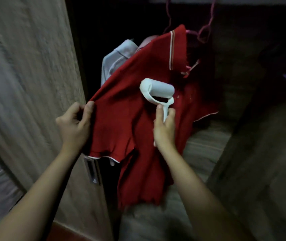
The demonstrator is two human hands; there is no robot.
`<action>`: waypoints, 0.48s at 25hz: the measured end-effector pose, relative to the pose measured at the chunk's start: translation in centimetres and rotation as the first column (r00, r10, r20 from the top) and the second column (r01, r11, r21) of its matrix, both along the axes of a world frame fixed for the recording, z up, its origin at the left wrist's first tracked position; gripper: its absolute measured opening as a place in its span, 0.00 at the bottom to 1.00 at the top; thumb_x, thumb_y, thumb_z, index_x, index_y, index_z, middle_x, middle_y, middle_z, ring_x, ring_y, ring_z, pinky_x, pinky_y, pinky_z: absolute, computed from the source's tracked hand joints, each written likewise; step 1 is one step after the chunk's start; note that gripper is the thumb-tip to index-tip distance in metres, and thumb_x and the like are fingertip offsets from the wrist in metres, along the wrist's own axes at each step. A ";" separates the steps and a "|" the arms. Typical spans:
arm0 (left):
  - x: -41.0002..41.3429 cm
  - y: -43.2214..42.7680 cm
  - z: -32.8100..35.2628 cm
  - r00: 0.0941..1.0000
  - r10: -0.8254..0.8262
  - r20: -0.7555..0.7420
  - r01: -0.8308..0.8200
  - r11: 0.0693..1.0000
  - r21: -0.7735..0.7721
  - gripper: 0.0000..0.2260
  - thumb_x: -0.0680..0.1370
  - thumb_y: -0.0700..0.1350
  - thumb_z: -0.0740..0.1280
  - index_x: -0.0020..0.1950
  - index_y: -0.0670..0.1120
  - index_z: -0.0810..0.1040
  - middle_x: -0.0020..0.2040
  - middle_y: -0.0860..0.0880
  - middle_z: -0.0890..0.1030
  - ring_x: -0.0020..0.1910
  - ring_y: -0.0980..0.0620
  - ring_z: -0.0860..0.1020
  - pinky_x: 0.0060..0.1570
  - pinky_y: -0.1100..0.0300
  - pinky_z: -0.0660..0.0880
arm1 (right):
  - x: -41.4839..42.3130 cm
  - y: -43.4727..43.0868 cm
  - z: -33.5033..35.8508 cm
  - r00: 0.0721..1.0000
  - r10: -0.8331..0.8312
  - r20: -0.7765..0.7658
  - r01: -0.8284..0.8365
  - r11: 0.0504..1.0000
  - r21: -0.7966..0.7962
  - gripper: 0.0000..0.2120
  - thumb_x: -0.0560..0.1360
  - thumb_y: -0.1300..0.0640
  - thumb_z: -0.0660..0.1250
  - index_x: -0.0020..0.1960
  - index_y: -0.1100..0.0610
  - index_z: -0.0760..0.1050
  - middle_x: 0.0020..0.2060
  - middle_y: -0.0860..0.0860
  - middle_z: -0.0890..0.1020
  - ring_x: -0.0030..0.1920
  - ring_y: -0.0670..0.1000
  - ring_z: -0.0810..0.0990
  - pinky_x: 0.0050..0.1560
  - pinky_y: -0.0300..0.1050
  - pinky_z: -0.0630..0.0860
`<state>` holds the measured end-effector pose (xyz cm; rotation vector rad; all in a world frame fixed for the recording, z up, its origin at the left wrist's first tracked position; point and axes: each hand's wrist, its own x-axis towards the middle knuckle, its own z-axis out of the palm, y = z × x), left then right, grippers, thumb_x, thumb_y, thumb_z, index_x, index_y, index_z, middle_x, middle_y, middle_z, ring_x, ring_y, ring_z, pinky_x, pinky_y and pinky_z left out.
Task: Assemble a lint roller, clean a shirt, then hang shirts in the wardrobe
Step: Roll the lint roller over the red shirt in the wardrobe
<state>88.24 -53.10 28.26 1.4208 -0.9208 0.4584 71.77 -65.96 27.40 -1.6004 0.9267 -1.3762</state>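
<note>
Lint roller (157, 92) on a red shirt (131, 122) at the wardrobe (206, 141)

Lint roller was white, with a pale drum and a thin forked handle. The drum lay against the chest of the red shirt, just below the collar. The right hand (164, 129) gripped the handle, thumb along one side and fingers curled round the other. The left hand (74, 124) pinched the shirt's shoulder between thumb and curled fingers, holding the cloth stretched out. The shirt was deep red with white piping on the collar and sleeve hems, and hung on a pink hanger (203, 32) inside the open wardrobe. A pale grey-blue shirt (116, 60) hung just behind it in the same dark compartment. The wood-grain wardrobe door (25, 66) stood at the left, with a recessed metal handle (92, 169) near the red sleeve's hem.
</note>
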 end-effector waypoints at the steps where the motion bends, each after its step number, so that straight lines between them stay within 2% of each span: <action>1: 0.4 0.1 0.0 0.999 -0.039 -0.022 0.039 0.999 0.000 0.18 0.78 0.52 0.63 0.30 0.47 0.68 0.26 0.54 0.69 0.25 0.62 0.63 0.28 0.67 0.61 | 1.0 0.9 -0.5 0.999 0.046 0.000 -0.046 0.999 0.022 0.10 0.78 0.47 0.57 0.48 0.54 0.66 0.31 0.49 0.75 0.33 0.51 0.76 0.36 0.47 0.72; 3: 0.7 0.1 -0.1 0.997 -0.062 -0.046 0.062 0.998 -0.008 0.19 0.78 0.52 0.63 0.30 0.44 0.68 0.26 0.53 0.68 0.26 0.61 0.62 0.28 0.63 0.61 | 2.1 3.4 -3.1 0.978 0.184 -0.098 -0.183 0.983 0.017 0.09 0.78 0.47 0.58 0.48 0.53 0.67 0.32 0.52 0.78 0.34 0.52 0.76 0.35 0.48 0.69; 5: 0.8 0.0 -0.1 0.998 -0.047 -0.040 0.048 0.999 0.008 0.20 0.77 0.52 0.63 0.31 0.41 0.69 0.27 0.48 0.67 0.28 0.59 0.63 0.28 0.61 0.61 | 1.8 6.6 -6.0 0.910 0.321 -0.261 -0.316 0.947 0.064 0.09 0.78 0.46 0.59 0.47 0.52 0.69 0.35 0.55 0.81 0.34 0.53 0.78 0.33 0.45 0.65; 7: 1.1 0.1 0.0 0.997 -0.060 -0.037 0.061 0.998 0.018 0.21 0.77 0.53 0.63 0.30 0.41 0.68 0.27 0.50 0.65 0.28 0.58 0.63 0.28 0.59 0.61 | 1.4 7.7 -6.7 0.886 0.349 -0.306 -0.337 0.937 0.091 0.09 0.78 0.47 0.59 0.43 0.51 0.69 0.34 0.55 0.81 0.35 0.55 0.79 0.34 0.41 0.62; 8: 1.2 0.1 0.0 0.997 -0.069 -0.035 0.070 0.997 0.025 0.21 0.77 0.53 0.63 0.30 0.41 0.67 0.26 0.51 0.65 0.28 0.58 0.63 0.28 0.59 0.61 | 1.6 7.0 -5.9 0.910 0.294 -0.291 -0.299 0.954 0.026 0.10 0.78 0.48 0.60 0.43 0.53 0.70 0.35 0.56 0.82 0.37 0.58 0.80 0.34 0.41 0.61; 10: 1.3 0.1 0.0 0.996 -0.078 -0.032 0.079 0.996 0.038 0.21 0.77 0.53 0.63 0.30 0.41 0.67 0.27 0.51 0.66 0.28 0.58 0.63 0.28 0.60 0.61 | 2.0 3.9 -2.1 0.979 0.096 -0.179 -0.119 0.985 -0.125 0.12 0.78 0.50 0.60 0.44 0.58 0.73 0.39 0.62 0.82 0.41 0.63 0.80 0.34 0.45 0.61; 12: 1.3 0.1 0.0 0.995 -0.086 -0.047 0.088 0.995 0.037 0.21 0.77 0.54 0.63 0.30 0.42 0.67 0.26 0.53 0.66 0.27 0.60 0.62 0.28 0.62 0.61 | 1.5 0.2 2.9 0.995 -0.093 -0.021 0.089 0.982 -0.166 0.13 0.79 0.52 0.60 0.46 0.63 0.74 0.40 0.64 0.81 0.42 0.63 0.79 0.35 0.47 0.63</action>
